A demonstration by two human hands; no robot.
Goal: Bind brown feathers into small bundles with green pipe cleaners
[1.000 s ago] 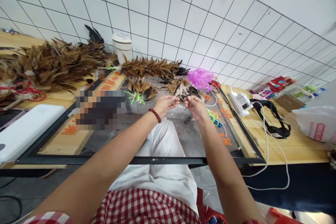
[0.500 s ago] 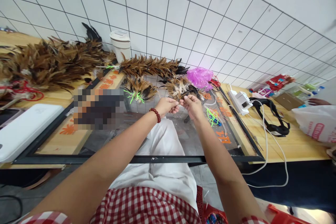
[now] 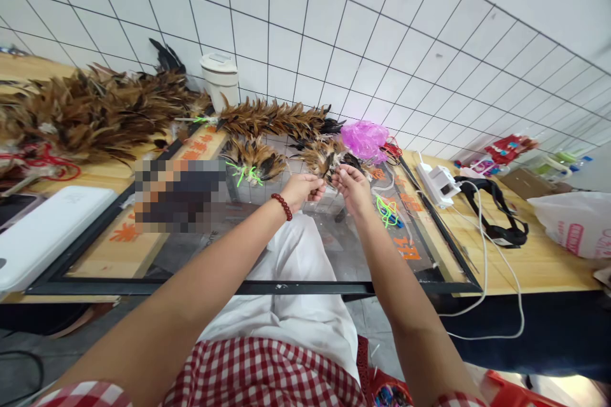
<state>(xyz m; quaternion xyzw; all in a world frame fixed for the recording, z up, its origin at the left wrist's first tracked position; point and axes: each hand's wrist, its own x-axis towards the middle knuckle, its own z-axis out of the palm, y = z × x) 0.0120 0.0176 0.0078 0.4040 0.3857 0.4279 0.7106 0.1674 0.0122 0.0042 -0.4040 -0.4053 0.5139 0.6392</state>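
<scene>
My left hand (image 3: 301, 192), with a red bead bracelet (image 3: 282, 206) at the wrist, pinches a small dark feather (image 3: 328, 172) that sticks up from the fingertips. Close beside it, my right hand (image 3: 352, 187) is closed in a pinch; what lies between its fingertips is too small to make out. Just beyond both hands sits a pile of loose brown and black feathers (image 3: 315, 156). To its left rests a feather bunch (image 3: 261, 160) tied with bright green string (image 3: 244, 173). Behind them lies a long brown feather strand (image 3: 274, 119).
A black-framed glass panel (image 3: 286, 288) covers the table before me. A large feather heap (image 3: 95, 108), a white cup (image 3: 219, 79) and a white power bank (image 3: 57, 235) are leftward. Rightward are a pink plastic bag (image 3: 365, 140), green string (image 3: 387, 210), a power strip (image 3: 436, 184) and cables.
My hands have drawn slightly apart at the fingertips, and a dark feather now shows upright between them. The things on the table have stayed in place.
</scene>
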